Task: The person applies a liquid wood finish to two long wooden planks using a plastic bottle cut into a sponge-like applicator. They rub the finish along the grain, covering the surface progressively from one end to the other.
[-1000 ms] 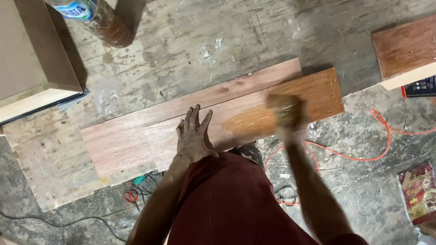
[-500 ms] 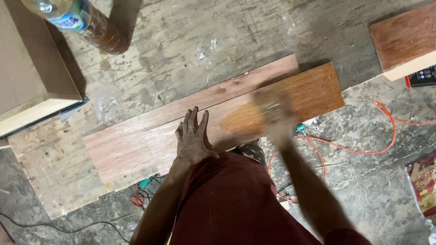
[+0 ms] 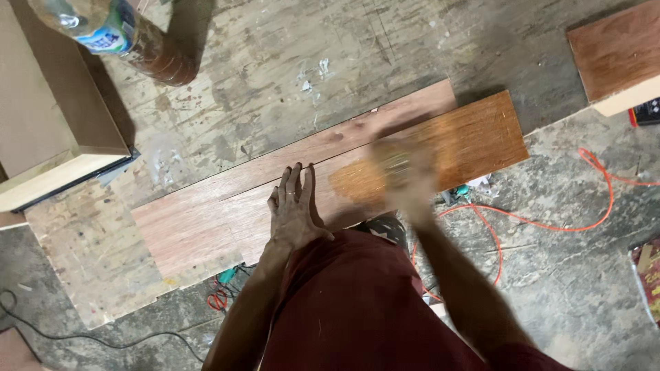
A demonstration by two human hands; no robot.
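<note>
A long wooden board (image 3: pixel 192 233) lies slantwise on a plywood sheet (image 3: pixel 275 69). Its right part (image 3: pixel 481 134) is glossy orange-brown and its left part is pale. A second pale board (image 3: pixel 399 113) lies against its far edge. My left hand (image 3: pixel 294 206) rests flat on the board's middle, palm down, holding nothing. My right hand (image 3: pixel 405 172) is over the border between dark and pale wood and is smeared by motion. It seems closed on a small yellowish pad, too blurred to identify. My dark red garment (image 3: pixel 357 309) fills the lower middle of the view.
A plastic bottle (image 3: pixel 103 27) with brown liquid lies at the top left, beside a tan box (image 3: pixel 41 117). A reddish wood block (image 3: pixel 619 48) sits at the top right. An orange cable (image 3: pixel 550 223) and a black cable (image 3: pixel 69 334) run over the concrete floor. Small hand tools (image 3: pixel 220 295) lie under the sheet's edge.
My right hand has swept left along the board, from the dark end toward the middle. My left hand has stayed flat in place.
</note>
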